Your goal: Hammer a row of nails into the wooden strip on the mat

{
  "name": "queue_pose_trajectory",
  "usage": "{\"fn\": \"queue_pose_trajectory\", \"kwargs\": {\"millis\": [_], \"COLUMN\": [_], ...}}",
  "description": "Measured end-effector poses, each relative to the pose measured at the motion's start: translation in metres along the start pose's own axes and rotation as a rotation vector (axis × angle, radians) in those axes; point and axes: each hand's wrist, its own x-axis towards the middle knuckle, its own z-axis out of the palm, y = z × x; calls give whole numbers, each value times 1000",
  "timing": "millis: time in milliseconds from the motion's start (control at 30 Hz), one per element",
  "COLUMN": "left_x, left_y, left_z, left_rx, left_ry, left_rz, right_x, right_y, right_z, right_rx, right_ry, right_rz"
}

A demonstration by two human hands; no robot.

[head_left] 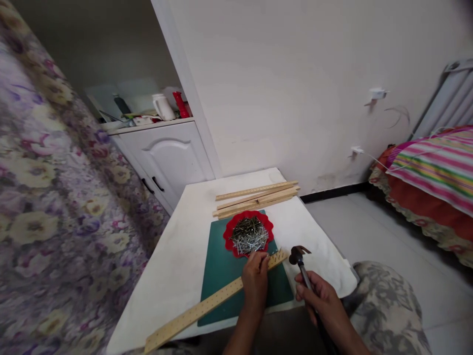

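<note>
Your wooden strip (pixel 218 297) lies slanted across the green mat (pixel 219 266), its left end well past the mat toward the table's near edge. It is pale, flat and narrow, with small dark marks along its length; near its right end, several thin nails (pixel 278 255) stand up from it. Your left hand (pixel 254 276) is over the strip beside those nails, thumb and fingers drawn close together; you cannot tell whether they pinch a nail. Your right hand (pixel 318 295) is wrapped around the handle of the hammer (pixel 300 259), its dark head raised near the strip's right end. Just beyond your left hand, the red scalloped dish (pixel 228 231) holds a heap of loose nails, darker ones at the back and silvery ones in front. Behind it, more wooden strips (pixel 258 199) lie on the white table (pixel 177 246).
</note>
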Motion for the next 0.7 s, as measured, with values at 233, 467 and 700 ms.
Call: {"fn": "queue_pose_trajectory", "kwargs": {"millis": [233, 467, 700], "left_x": [1, 1, 0], "left_y": [-3, -5, -6], "left_z": [3, 5, 6], "left_rx": [52, 84, 62], "left_ry": [4, -27, -7], "left_rz": [3, -21, -23], "right_x": [2, 2, 10], "right_y": [0, -7, -29], "right_z": [0, -2, 11], "right_rx": [-3, -14, -50], "right_ry": [14, -57, -239], "right_rz": [4, -8, -1]}}
